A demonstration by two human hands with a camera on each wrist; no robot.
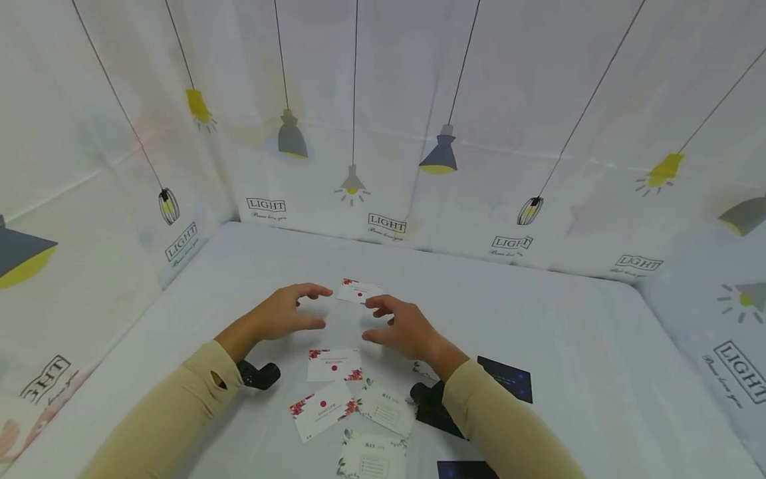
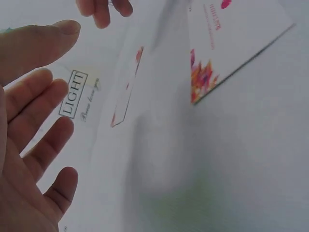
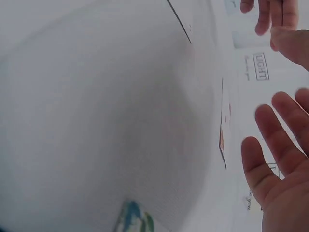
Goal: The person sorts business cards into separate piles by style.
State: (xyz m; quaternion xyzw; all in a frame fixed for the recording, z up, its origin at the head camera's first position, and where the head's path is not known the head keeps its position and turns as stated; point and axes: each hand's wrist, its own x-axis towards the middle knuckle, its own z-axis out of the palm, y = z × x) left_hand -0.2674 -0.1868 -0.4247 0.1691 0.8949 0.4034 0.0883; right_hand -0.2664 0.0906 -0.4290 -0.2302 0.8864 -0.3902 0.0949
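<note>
A small white card with red flowers (image 1: 358,291) lies on the white tabletop just beyond both hands. My left hand (image 1: 315,307) hovers to its left with relaxed, spread fingers (image 2: 41,121) and holds nothing. My right hand (image 1: 374,319) hovers to the card's right, its index fingertip at the card's near edge; I cannot tell whether it touches. Its fingers (image 3: 277,145) are straight and empty. The same card shows edge-on as the flowered card (image 2: 126,89) and the thin card (image 3: 223,130) in the wrist views.
Nearer me lie two more red-flowered cards (image 1: 334,364) (image 1: 323,409), two green-leaf cards (image 1: 385,407) (image 1: 371,458) and dark cards (image 1: 505,378) (image 1: 467,469). White lamp-printed cloth walls (image 1: 389,226) enclose the table on three sides.
</note>
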